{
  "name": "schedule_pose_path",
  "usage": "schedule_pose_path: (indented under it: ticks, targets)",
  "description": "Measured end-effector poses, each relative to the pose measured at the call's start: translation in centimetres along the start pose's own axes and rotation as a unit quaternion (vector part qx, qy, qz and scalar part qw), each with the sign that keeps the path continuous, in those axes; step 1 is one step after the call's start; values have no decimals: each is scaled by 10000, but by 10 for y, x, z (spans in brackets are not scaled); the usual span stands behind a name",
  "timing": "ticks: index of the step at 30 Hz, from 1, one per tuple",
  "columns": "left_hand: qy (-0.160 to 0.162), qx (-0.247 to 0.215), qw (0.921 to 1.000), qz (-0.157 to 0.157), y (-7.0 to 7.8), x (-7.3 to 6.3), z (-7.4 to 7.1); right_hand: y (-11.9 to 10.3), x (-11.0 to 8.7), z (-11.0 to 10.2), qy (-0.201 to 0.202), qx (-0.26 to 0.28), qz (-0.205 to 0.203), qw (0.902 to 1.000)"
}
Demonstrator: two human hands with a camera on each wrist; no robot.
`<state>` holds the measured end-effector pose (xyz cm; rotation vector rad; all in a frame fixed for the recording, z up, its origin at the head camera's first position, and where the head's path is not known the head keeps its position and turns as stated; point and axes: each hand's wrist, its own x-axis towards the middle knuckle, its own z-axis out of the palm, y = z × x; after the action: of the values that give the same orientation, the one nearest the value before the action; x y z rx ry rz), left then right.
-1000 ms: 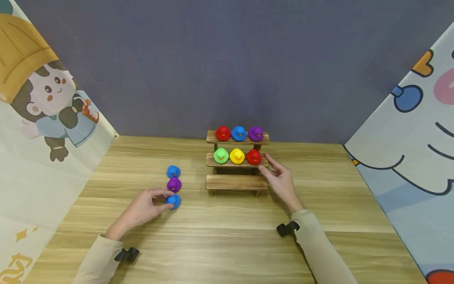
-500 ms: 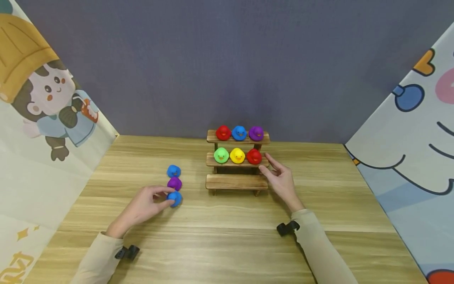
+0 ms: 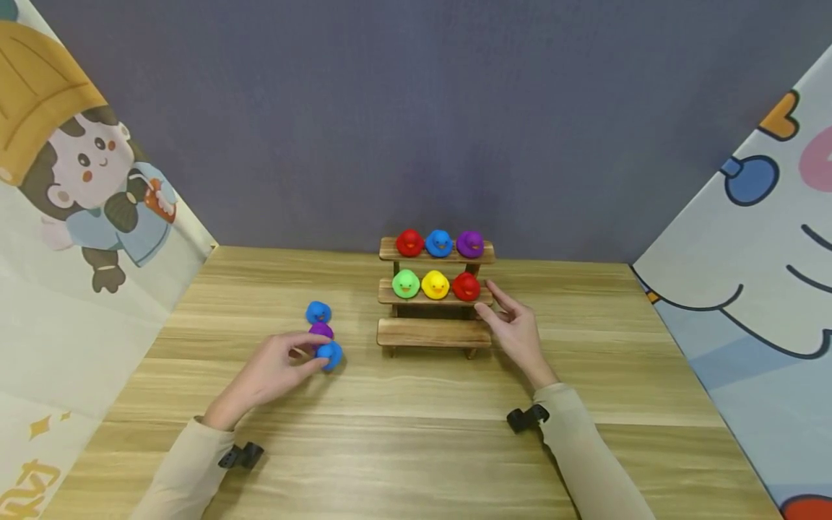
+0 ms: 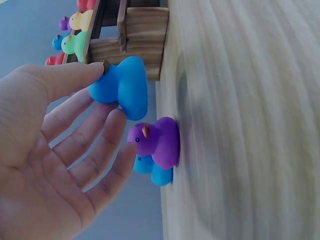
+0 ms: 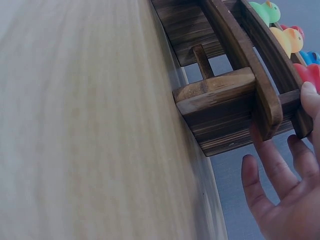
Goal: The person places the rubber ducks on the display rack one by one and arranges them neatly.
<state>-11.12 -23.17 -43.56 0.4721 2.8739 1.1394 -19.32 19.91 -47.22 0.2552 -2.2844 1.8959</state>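
My left hand [image 3: 273, 370] pinches a blue rubber duck [image 3: 331, 354] between thumb and fingers. In the left wrist view this blue duck [image 4: 131, 86] is raised off the tabletop. Just behind it stand a purple rubber duck [image 3: 321, 331], partly hidden, and another blue duck [image 3: 318, 312]. My right hand [image 3: 517, 338] grips the right end of the middle step of a three-step wooden stand [image 3: 433, 334], beside a red duck [image 3: 466, 287]. In the right wrist view the right hand's thumb [image 5: 310, 95] lies against that step's edge.
A red, a blue and a purple duck [image 3: 470, 245] line the stand's top step. Green [image 3: 406, 284] and yellow [image 3: 435, 285] ducks share the middle step with the red one; the bottom step is bare. A grey wall [image 3: 416, 130] rises behind the wooden table [image 3: 416, 448].
My left hand has lifted the front blue duck off the table and carried it slightly right and away from me. My right hand has stayed at the stand.
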Motion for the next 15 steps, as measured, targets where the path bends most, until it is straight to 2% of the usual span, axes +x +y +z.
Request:
schedule_pose_path:
  ticks: [10,15]
  targets:
    - [115,-111,9994,304,13,10,3,-1,0,0,20,-10,-9,10000]
    - [116,-141,9993,340,18,14,4,1,0,0,-9,25,18,10000]
